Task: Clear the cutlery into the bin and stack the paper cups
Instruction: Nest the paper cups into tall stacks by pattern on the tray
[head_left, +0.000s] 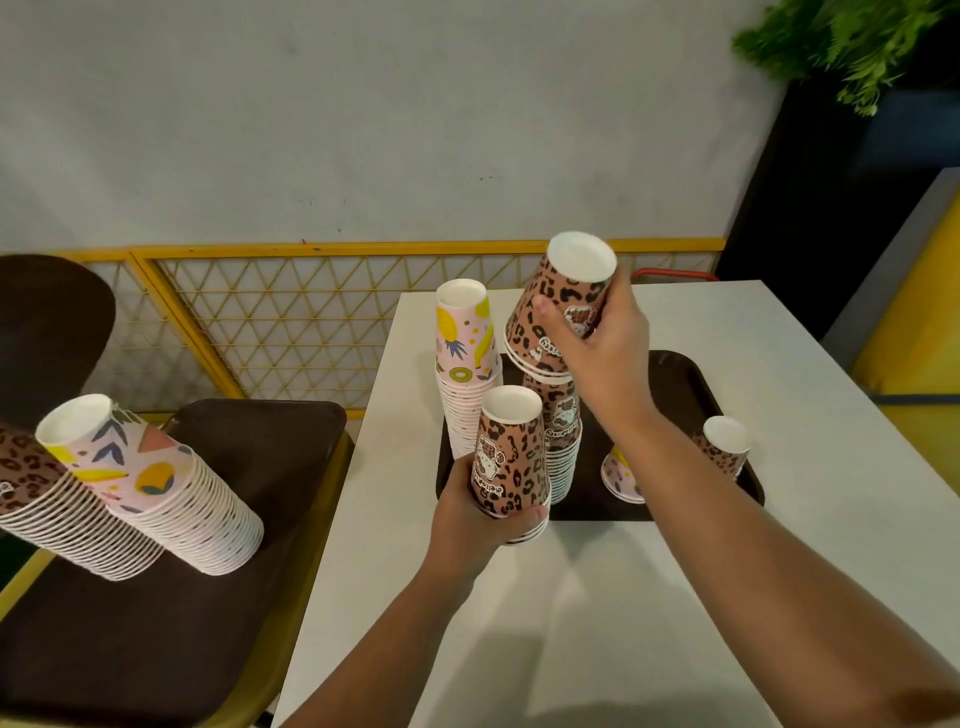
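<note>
Matt printed paper cups (511, 452), smooth dark plastic tray (691, 379), matt white laminate table (779, 467)

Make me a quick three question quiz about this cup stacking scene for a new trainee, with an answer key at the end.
1. True or false: the right hand holds leopard-print cups tilted above the leopard-print stack on the tray.
2. What does the left hand grip?
A. a fork
B. a short stack of upside-down leopard-print cups
C. the tray
3. Which print is on the tall stack at the tray's far left corner?

Key:
1. True.
2. B.
3. A fruit print on pink.
</note>
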